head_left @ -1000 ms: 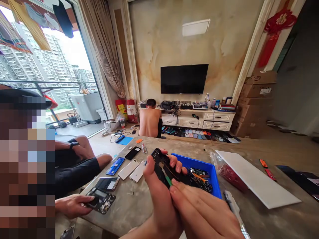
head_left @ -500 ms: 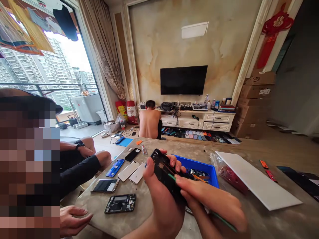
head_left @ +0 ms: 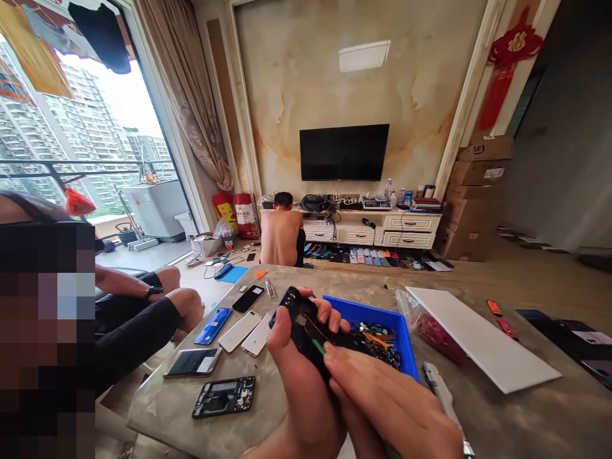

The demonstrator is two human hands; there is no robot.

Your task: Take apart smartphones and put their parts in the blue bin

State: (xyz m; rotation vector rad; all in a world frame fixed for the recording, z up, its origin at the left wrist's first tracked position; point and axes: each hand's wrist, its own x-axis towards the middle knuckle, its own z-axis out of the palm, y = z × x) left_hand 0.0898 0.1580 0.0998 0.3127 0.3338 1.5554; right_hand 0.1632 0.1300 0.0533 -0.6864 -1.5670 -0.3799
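Observation:
My left hand (head_left: 308, 389) is wrapped around an opened black phone (head_left: 300, 338), tilted up over the table with its inner parts showing. In my right hand (head_left: 387, 389) is a thin green pry stick (head_left: 318, 346), pinched between the fingers. Its tip rests at the phone's inside, though the exact contact is hard to see. Just behind my hands sits a blue tray (head_left: 406, 347) of small phone parts and flex cables. A bare phone frame (head_left: 224, 396) lies left of my hands, close to a dark-screened phone (head_left: 194, 363).
More phones lie to the left, including a blue one (head_left: 213, 326) and a white one (head_left: 240, 331). A utility knife (head_left: 444, 401) and a white foam board (head_left: 482, 338) are at right. One person (head_left: 138, 306) sits at left; another (head_left: 281, 236) crouches by the TV cabinet.
My view has turned slightly right, and the utility knife now shows. The neighbour's hand has left the lower left. My right hand stays at the phone with the pry stick.

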